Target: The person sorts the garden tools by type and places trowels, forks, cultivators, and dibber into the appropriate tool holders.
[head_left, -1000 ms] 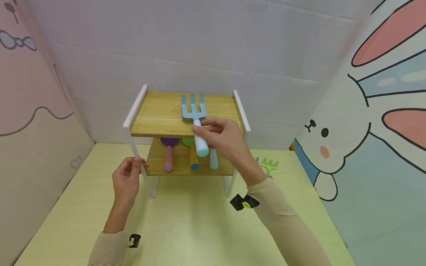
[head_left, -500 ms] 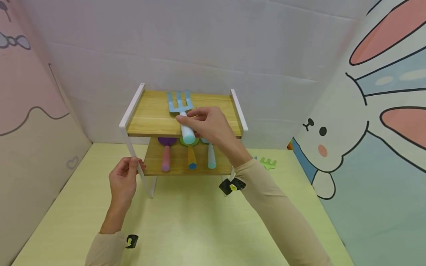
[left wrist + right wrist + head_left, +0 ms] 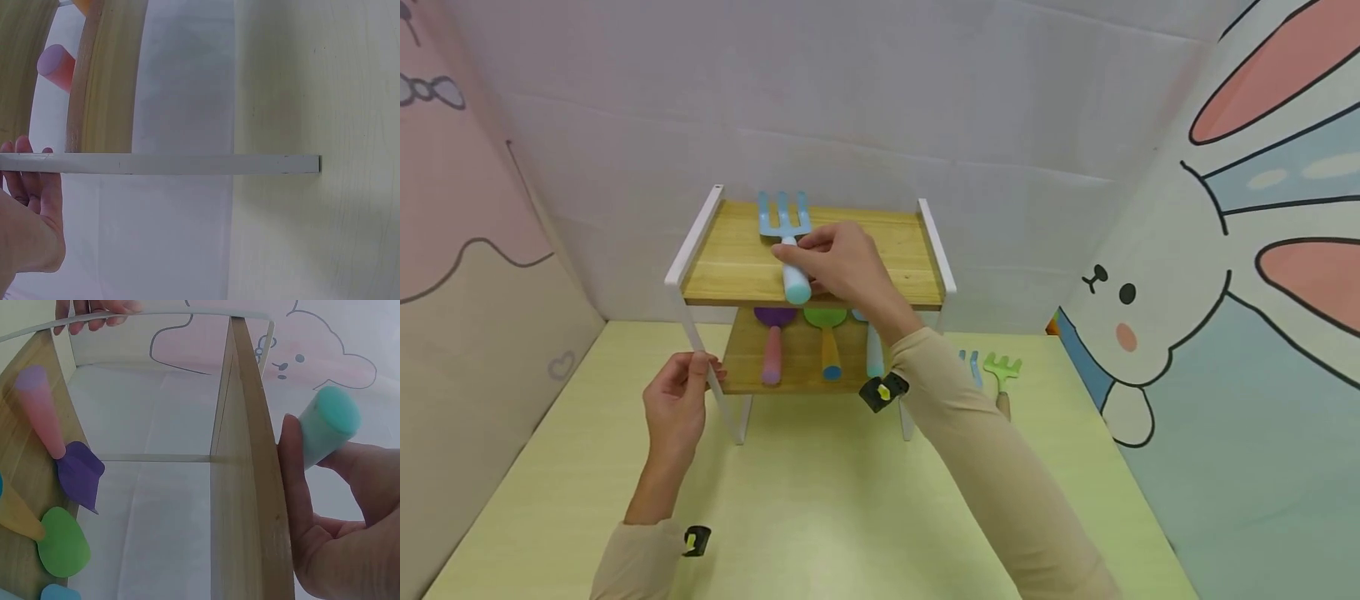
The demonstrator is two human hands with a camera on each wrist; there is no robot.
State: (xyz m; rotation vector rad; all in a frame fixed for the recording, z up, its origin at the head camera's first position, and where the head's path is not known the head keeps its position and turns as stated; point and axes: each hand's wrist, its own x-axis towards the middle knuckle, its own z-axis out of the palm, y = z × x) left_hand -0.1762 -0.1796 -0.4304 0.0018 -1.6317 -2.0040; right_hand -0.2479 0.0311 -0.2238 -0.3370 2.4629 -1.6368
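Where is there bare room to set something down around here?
Bare: the upper shelf between the right hand and right rail; the table before the rack, between the sleeves. Crowded: the lower shelf, holding three tools; the table right of the rack, where a green rake and blue prongs lie.

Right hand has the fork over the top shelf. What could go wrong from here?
The blue fork's handle end lies near the top shelf's front edge; released there, it might overhang.

The right hand's fingers are close to that edge and might knock it.

The left hand grips the rack's white leg; a tug could shift the purple shovel and green scoop below.
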